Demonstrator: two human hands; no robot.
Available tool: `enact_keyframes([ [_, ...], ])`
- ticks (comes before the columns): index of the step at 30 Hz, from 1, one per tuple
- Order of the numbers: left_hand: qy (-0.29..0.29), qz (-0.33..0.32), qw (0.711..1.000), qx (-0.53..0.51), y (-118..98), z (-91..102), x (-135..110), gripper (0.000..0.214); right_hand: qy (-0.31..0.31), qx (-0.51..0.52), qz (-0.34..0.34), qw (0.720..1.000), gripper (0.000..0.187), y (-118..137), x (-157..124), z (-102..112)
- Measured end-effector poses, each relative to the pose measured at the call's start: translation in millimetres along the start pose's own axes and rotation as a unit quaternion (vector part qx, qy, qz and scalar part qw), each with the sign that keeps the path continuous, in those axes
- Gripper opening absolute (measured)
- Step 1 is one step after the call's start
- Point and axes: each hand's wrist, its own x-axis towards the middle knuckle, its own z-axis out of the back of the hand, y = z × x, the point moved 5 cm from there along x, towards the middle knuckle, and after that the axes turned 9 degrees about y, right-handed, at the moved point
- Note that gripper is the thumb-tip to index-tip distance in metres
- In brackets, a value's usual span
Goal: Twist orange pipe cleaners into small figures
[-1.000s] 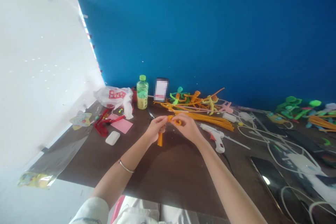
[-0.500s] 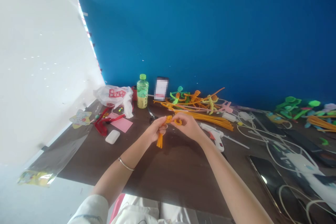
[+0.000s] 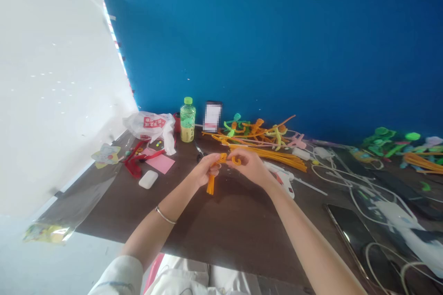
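Note:
My left hand point(image 3: 206, 169) is closed around a bundle of orange pipe cleaners point(image 3: 210, 185), whose straight ends hang below the fingers. Above the fist, the upper part of the bundle is bent into a loop. My right hand point(image 3: 247, 166) pinches at that upper part from the right, and a curled orange end point(image 3: 236, 161) shows beside its fingers. Just behind the hands lie loose orange pipe cleaners point(image 3: 284, 157). A white glue gun point(image 3: 282, 177) rests right of my right hand, and scissors point(image 3: 199, 151) lie behind my left.
A green-capped bottle point(image 3: 188, 122) and a propped phone point(image 3: 212, 116) stand at the back. On the left are a plastic bag point(image 3: 147, 124), red pliers-like tool point(image 3: 134, 166), pink paper point(image 3: 161, 163) and white case point(image 3: 148, 179). White cables point(image 3: 356, 189) and a dark phone point(image 3: 353, 235) lie right.
My right hand has shifted very slightly to the right, its fingers still at the looped part. My left hand keeps its hold on the bundle in nearly the same place.

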Motion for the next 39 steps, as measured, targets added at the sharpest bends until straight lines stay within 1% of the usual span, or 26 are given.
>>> enact_keyframes([
  [2,0.016,0.002,1.0,0.007,0,0.1,-1,0.03,0.028,0.082,-0.025,0.996,0.013,-3,1,0],
  [4,0.028,-0.003,0.999,0.042,-2,0.7,-1,0.03,0.041,0.141,-0.037,0.989,0.014,-6,2,1],
  [6,0.038,-0.017,0.993,0.115,-5,0.4,-1,0.029,0.025,0.15,-0.046,0.987,0.011,-11,3,6],
  [8,0.045,-0.047,0.974,0.215,-11,-1.9,-2,0.028,-0.009,0.121,-0.059,0.991,0.007,-16,4,12],
  [9,0.049,-0.069,0.959,0.27,-14,-4.2,-2,0.027,-0.026,0.105,-0.065,0.992,0.006,-18,3,15],
  [11,0.055,-0.123,0.915,0.379,-22,-10.2,-4,0.027,-0.054,0.09,-0.076,0.992,0.008,-20,2,16],
  [14,0.049,-0.205,0.828,0.519,-29,-17.8,-8,0.023,-0.102,0.093,-0.081,0.987,0.009,-25,-2,14],
  [16,0.031,-0.245,0.777,0.579,-30,-18.7,-10,0.02,-0.134,0.097,-0.082,0.983,0.01,-29,-5,11],
  [18,0.014,-0.267,0.744,0.613,-27,-16.6,-9,0.02,-0.159,0.106,-0.083,0.978,0.01,-33,-6,8],
  [19,0.008,-0.273,0.734,0.621,-26,-15.0,-9,0.02,-0.167,0.112,-0.083,0.976,0.011,-35,-7,6],
  [22,-0.005,-0.279,0.725,0.63,-21,-10.5,-8,0.019,-0.174,0.128,-0.073,0.974,0.013,-37,-8,-1],
  [28,-0.067,-0.283,0.729,0.62,-22,-5.1,-9,0.022,-0.146,0.112,-0.023,0.983,0.009,-29,-12,-12],
  [32,-0.055,-0.304,0.722,0.62,-22,-7.8,-9,0.024,-0.139,0.098,-0.002,0.985,0.009,-30,-15,-15],
  [37,-0.06,-0.307,0.737,0.599,-22,-5.5,-7,0.019,-0.122,0.12,0.017,0.985,0.012,-31,-17,-16],
  [39,-0.065,-0.297,0.751,0.586,-21,-3.7,-7,0.018,-0.117,0.13,0.025,0.984,0.013,-30,-18,-18],
])
